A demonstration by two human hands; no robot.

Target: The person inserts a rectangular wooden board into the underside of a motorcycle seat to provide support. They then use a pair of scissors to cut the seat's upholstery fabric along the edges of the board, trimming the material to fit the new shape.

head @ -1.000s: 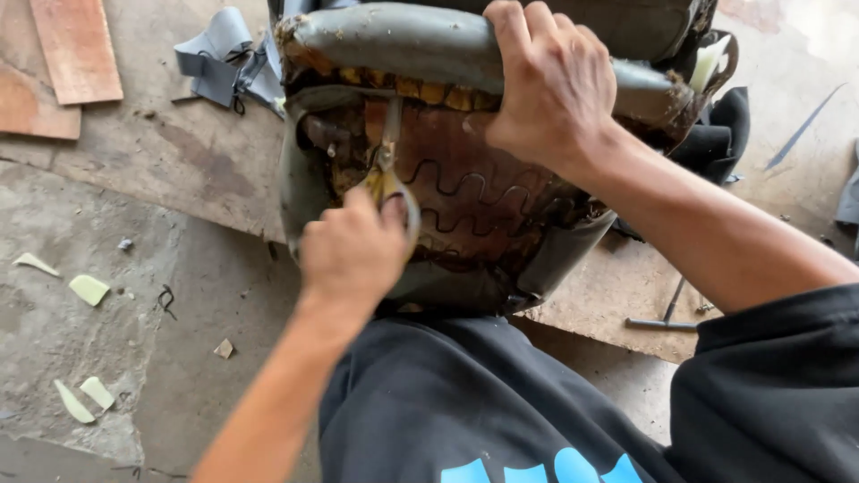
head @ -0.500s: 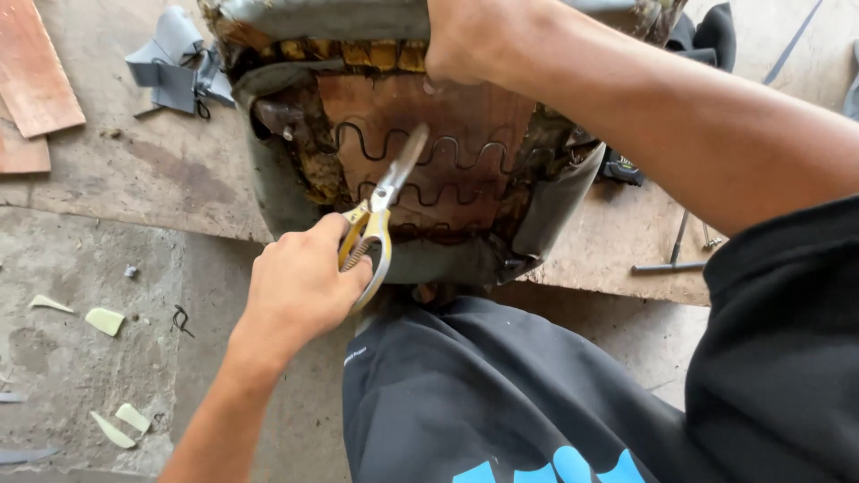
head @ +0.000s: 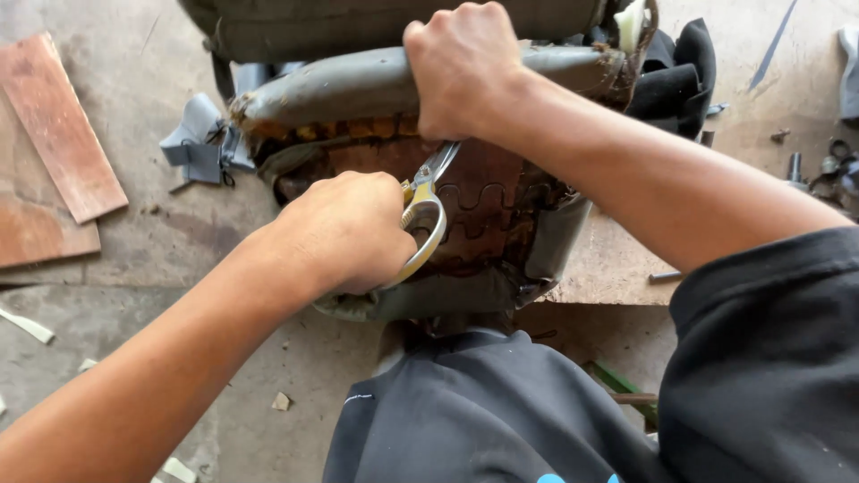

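Gripping yellow-handled scissors [head: 425,210] in left hand [head: 344,231], right hand [head: 461,67] fingers clamped on seat cushion [head: 358,85] above a dusty, seemingly concrete floor [head: 116,268].

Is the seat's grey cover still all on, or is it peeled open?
Peeled open. The seat shows bare zigzag springs and brown padding where the grey cover is pulled back. The right hand grips that cover; the left hand holds scissors.

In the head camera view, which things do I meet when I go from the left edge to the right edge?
Reddish wooden board → grey fabric scrap → left hand → scissors → right hand → black fabric → small metal parts on the floor.
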